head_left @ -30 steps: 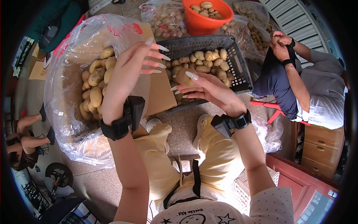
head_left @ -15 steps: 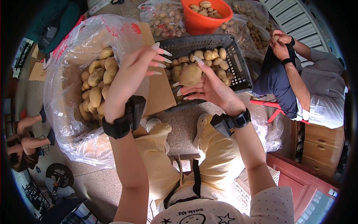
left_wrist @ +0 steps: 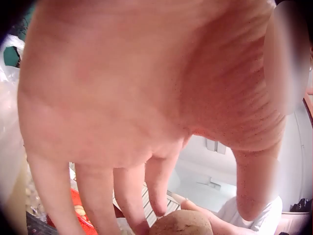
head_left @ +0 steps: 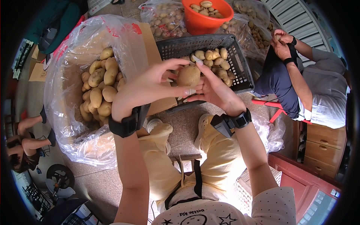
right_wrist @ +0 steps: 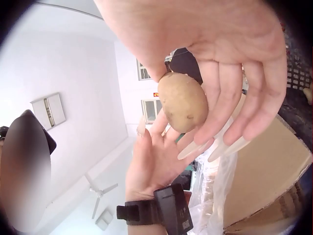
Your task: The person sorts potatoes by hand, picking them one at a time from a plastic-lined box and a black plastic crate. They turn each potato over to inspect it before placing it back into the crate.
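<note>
A brown potato (head_left: 188, 76) is pinched between the thumb and fingers of my right hand (head_left: 217, 88), held above the black crate. In the right wrist view the potato (right_wrist: 183, 102) shows a smooth tan skin with a few dark spots. My left hand (head_left: 153, 83) reaches in from the left, its thumb and fingers spread apart on either side of the potato. The left wrist view shows the left fingers (left_wrist: 129, 200) extended, their ends right by the potato (left_wrist: 181, 223). Long pale nails tip the fingers (right_wrist: 232, 147) of the right hand.
Potatoes lie in the black crate (head_left: 243, 71). A plastic-lined cardboard box (head_left: 71, 48) of larger potatoes stands at left. Behind are an orange tub (head_left: 204, 26) and clear bags (head_left: 165, 18) of potatoes. Another person (head_left: 318, 86) sits at right.
My left hand has lowered and moved right, from beside the crate to around the potato. The right hand has turned the potato into fuller view.
</note>
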Tool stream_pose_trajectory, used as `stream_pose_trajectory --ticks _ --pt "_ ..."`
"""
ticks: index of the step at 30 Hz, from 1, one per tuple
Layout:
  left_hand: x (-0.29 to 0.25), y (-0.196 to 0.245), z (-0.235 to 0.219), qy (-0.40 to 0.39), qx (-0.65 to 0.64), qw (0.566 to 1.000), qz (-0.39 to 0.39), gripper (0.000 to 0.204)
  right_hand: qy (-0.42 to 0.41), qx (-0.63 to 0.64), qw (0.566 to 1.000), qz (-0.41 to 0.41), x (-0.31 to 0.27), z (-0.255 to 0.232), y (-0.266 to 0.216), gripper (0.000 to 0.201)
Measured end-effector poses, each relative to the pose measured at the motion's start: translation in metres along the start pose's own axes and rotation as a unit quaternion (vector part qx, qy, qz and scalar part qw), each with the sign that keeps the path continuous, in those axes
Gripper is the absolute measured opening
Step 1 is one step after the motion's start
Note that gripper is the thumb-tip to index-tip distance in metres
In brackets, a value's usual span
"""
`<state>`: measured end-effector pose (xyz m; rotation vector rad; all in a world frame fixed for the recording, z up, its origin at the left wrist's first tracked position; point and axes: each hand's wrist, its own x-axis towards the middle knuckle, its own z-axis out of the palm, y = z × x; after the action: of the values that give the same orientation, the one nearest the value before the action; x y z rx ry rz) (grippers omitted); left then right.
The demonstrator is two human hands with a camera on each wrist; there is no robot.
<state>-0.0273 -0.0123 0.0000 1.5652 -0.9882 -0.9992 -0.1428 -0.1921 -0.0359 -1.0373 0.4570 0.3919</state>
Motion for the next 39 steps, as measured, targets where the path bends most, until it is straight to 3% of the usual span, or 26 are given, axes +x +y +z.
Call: stream_pose_trajectory --ticks 7,10,12,17,32,34,37,39 --pt "0.009 -0.010 0.009 0.009 0.014 0.998 0.063 0.070 -0.029 -0.009 1.000 0.006 0.004 -0.003 0.003 0.073" --pt "0.014 -0.013 0.012 0.028 0.018 0.998 0.054 0.068 0.008 0.000 1.000 0.003 0.002 0.001 0.001 0.075" --pt "0.016 -0.014 0.013 0.032 0.020 0.997 0.062 0.066 -0.059 -0.006 0.998 -0.013 0.003 -0.003 0.002 0.076" --pt "0.016 -0.013 0.012 0.034 0.015 0.997 0.069 0.062 -0.067 -0.029 0.997 -0.029 0.005 -0.003 0.004 0.077" --pt "0.013 -0.005 0.005 0.017 0.005 0.999 -0.030 0.043 -0.091 -0.078 0.992 -0.029 0.001 0.001 0.001 0.080" --pt "0.012 -0.005 0.004 0.061 0.041 0.994 -0.083 0.037 -0.103 -0.091 0.990 -0.029 0.001 -0.001 0.001 0.082" --pt "0.007 -0.002 -0.002 0.092 0.092 0.986 -0.101 0.037 -0.088 -0.068 0.993 -0.034 0.000 -0.001 0.000 0.082" --pt "0.004 0.006 -0.005 0.116 0.063 0.984 -0.121 0.039 -0.080 -0.075 0.994 -0.023 0.001 -0.002 -0.001 0.079"
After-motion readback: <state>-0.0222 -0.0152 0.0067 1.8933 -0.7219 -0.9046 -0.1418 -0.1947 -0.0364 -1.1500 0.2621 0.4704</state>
